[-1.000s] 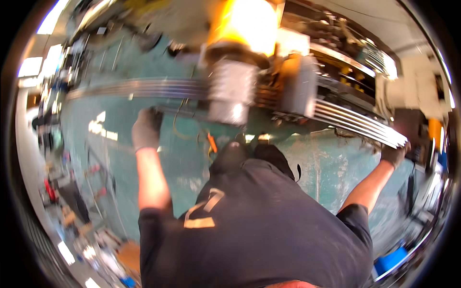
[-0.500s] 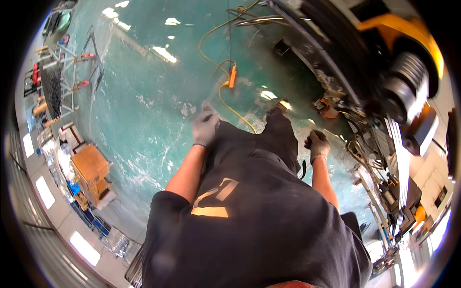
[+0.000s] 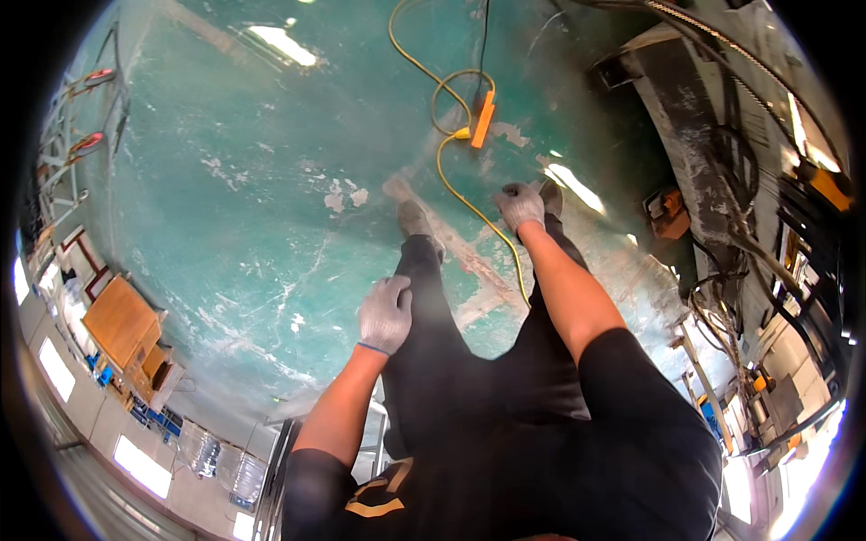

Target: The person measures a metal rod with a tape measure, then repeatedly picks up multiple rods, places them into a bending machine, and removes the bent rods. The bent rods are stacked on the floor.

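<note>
Hovering right hand (image 3: 520, 206), left hand (image 3: 385, 314) near thigh (image 3: 431, 311), yellow cable (image 3: 459, 196)

The floor (image 3: 262, 207) is glossy with rough, matt patches; at its left edge the cabinet (image 3: 120, 317) looks like wood. The orange block (image 3: 483, 123) looks plastic; left glove (image 3: 384, 316) and right glove (image 3: 521, 209) are matt knit cloth.

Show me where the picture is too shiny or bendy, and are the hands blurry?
Head view: white glare on the green floor, at upper left and beside the right shoe; head view: wall panels at lower left washed out white; head view: left hand and right hand fairly sharp; head view: straight edges bend near the round, dark rim.
</note>
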`<state>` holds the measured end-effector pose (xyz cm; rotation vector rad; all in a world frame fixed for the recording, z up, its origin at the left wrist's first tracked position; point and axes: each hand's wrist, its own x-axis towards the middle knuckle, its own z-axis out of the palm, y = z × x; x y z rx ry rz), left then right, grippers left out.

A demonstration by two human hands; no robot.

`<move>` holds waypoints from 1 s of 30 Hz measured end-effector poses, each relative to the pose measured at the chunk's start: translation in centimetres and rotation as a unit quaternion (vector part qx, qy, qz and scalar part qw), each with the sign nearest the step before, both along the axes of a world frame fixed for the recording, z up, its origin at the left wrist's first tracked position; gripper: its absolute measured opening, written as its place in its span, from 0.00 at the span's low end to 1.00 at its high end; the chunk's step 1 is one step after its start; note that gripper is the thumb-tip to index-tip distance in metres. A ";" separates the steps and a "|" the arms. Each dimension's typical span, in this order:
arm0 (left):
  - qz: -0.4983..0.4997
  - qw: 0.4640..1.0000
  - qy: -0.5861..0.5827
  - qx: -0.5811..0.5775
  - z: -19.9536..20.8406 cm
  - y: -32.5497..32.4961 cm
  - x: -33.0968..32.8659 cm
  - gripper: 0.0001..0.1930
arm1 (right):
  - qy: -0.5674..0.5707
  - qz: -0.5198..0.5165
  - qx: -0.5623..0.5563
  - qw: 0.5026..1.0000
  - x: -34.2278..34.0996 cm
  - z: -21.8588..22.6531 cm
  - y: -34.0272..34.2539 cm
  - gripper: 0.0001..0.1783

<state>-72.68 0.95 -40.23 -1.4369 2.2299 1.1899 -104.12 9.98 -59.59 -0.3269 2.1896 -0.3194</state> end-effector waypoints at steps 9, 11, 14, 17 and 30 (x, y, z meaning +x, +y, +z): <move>-0.031 0.998 -0.050 -0.024 -27.4 -9.0 -9.1 0.19 | 0.060 -0.063 0.085 0.992 -0.6 -21.3 -10.1 0.39; -0.067 0.995 -0.074 -0.012 -31.4 -9.5 -11.9 0.21 | 0.057 -0.076 0.077 0.993 -0.5 -24.5 -10.9 0.38; -0.087 0.991 -0.099 0.019 -34.7 -10.2 -16.2 0.25 | 0.010 -0.089 0.048 0.995 -1.3 -27.3 -11.2 0.35; -0.089 0.990 -0.102 0.030 -38.0 -10.4 -18.7 0.26 | -0.047 -0.089 0.007 0.995 -2.4 -27.4 -11.2 0.28; -0.067 0.986 -0.150 0.018 -45.3 -9.6 -23.1 0.22 | -0.237 -0.143 -0.123 0.953 -8.9 -27.6 -7.4 0.26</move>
